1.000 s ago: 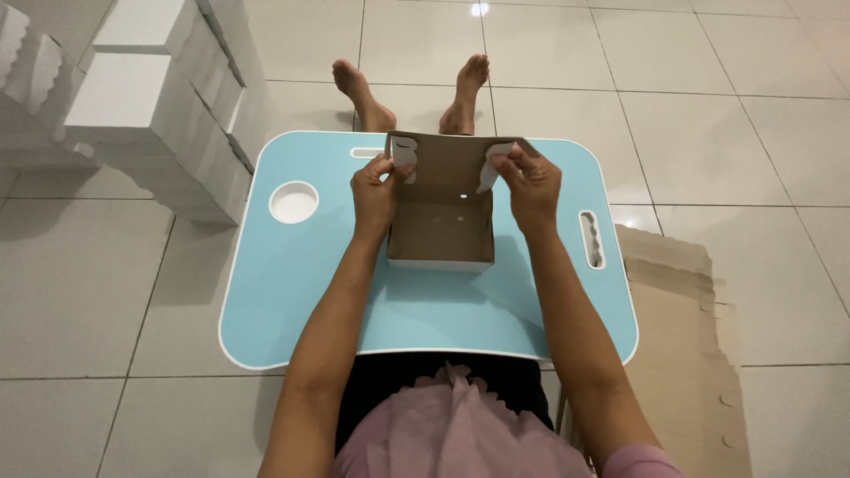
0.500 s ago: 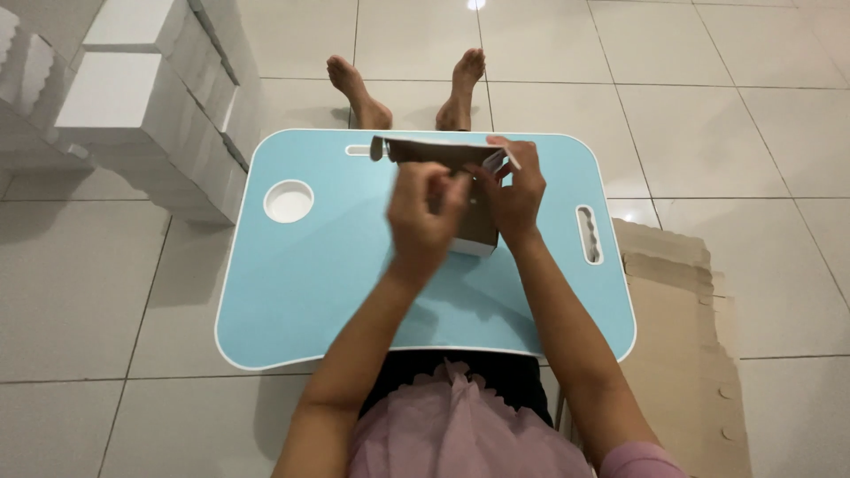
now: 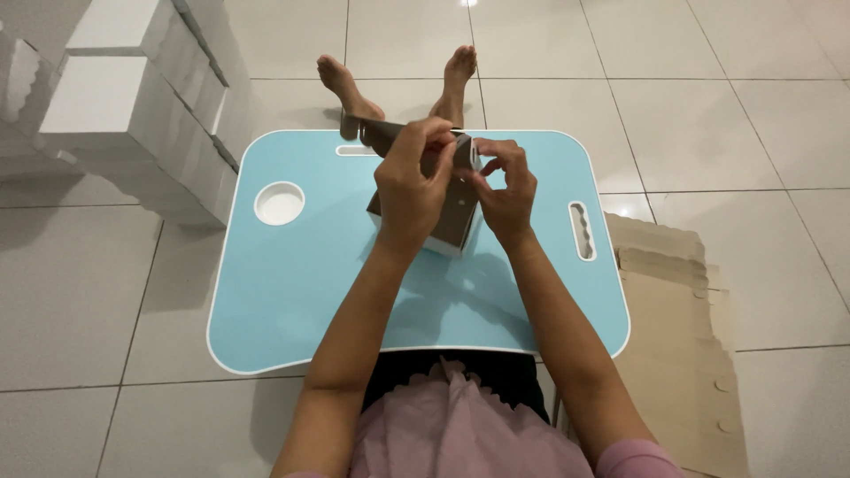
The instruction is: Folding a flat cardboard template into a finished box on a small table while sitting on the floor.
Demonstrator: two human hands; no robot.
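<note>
Currently both hands on the cardboard box [image 3: 447, 217], held over the blue lap table [image 3: 292, 292].
Left hand [image 3: 409, 181] curled over the box's top flap, fingers gripping its edge; right hand [image 3: 506, 190] pinching a small flap at the upper right corner. Stacked white boxes [image 3: 133, 115] sit left on the tile floor [image 3: 753, 106], flat cardboard sheets [image 3: 677, 354] right.
</note>
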